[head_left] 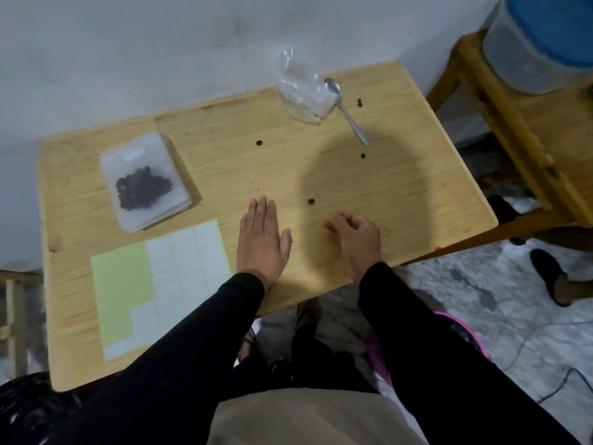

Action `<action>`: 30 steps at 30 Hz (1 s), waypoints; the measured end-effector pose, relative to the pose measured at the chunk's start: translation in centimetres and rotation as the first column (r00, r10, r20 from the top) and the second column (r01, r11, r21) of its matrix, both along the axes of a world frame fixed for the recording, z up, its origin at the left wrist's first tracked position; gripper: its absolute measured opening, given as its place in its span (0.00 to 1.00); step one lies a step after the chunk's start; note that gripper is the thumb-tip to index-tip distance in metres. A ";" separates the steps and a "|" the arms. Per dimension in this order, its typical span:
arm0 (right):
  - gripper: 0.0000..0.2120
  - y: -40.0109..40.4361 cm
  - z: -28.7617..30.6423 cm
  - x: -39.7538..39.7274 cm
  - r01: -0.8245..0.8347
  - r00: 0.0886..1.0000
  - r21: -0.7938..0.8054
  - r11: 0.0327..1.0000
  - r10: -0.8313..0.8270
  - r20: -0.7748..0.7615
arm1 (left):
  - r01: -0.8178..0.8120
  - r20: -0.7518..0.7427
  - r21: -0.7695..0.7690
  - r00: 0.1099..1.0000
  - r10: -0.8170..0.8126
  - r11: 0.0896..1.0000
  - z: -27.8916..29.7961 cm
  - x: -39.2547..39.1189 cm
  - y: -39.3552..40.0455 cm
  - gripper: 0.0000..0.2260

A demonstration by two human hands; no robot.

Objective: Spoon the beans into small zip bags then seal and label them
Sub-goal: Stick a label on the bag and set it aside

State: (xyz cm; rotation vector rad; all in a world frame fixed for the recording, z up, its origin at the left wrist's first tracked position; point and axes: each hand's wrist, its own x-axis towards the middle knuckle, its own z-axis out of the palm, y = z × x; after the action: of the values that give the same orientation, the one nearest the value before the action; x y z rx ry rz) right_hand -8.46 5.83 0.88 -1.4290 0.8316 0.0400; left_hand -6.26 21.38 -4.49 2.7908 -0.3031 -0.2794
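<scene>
A small frosted zip bag [145, 179] with dark beans inside and a white label near its top lies on a stack of zip bags at the table's left. A sheet of white labels [160, 284] lies in front of it. At the back, a crumpled clear plastic bag [300, 91] sits beside a metal spoon [348, 110]. Several loose beans, one of them [311, 201], are scattered on the wood. My left hand [263, 239] rests flat on the table, fingers together. My right hand [353, 237] hovers beside it with fingers curled loosely, holding nothing I can see.
The wooden table [401, 187] stands against a white wall. A wooden stand [513, 123] with a blue-topped water container [542, 40] is at the right. Another person's foot in a dark shoe [548, 274] is on the floor at the right.
</scene>
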 end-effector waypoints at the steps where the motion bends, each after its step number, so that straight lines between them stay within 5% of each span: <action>1: 0.03 -0.1 0.0 0.3 0.046 0.998 0.171 0.984 -0.051 0.030 | -0.008 0.000 -0.002 1.000 0.008 1.000 0.0 0.1 -0.1 0.27; 4: 0.03 -0.8 -0.3 1.2 0.102 0.981 0.546 0.831 -0.175 0.082 | -0.020 0.009 -0.009 1.000 0.021 1.000 -0.1 0.2 -0.3 0.27; 8: 0.08 -1.4 -0.9 2.5 0.097 0.986 0.616 0.782 -0.158 0.045 | -0.034 0.028 -0.021 0.999 0.035 0.999 -0.4 0.1 -0.3 0.31; 10: 0.09 -1.6 -1.3 3.2 0.036 0.998 0.501 0.865 -0.060 0.033 | -0.041 0.031 -0.019 0.999 0.041 0.999 -0.5 0.1 -0.4 0.32; 13: 0.06 -1.5 -1.6 3.9 -0.249 0.968 0.121 0.961 0.250 0.006 | -0.054 0.035 -0.019 0.998 0.055 0.998 -0.4 0.2 -0.5 0.32; 18: 0.10 -1.2 -2.2 5.3 -0.507 0.841 -0.478 0.718 0.533 -0.091 | -0.065 0.042 -0.012 0.997 0.066 0.998 -0.4 0.2 -0.5 0.31; 30: 0.03 -1.0 -3.4 6.6 -0.535 0.794 -0.589 0.606 0.598 -0.106 | -0.165 0.041 -0.056 0.985 0.167 0.985 -0.2 3.4 -1.1 0.29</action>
State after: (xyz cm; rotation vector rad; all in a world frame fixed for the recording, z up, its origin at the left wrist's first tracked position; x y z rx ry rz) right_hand -1.87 4.84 -2.54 -2.2481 0.2526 0.2077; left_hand -2.89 20.30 -4.70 2.7526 -0.0859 -0.1661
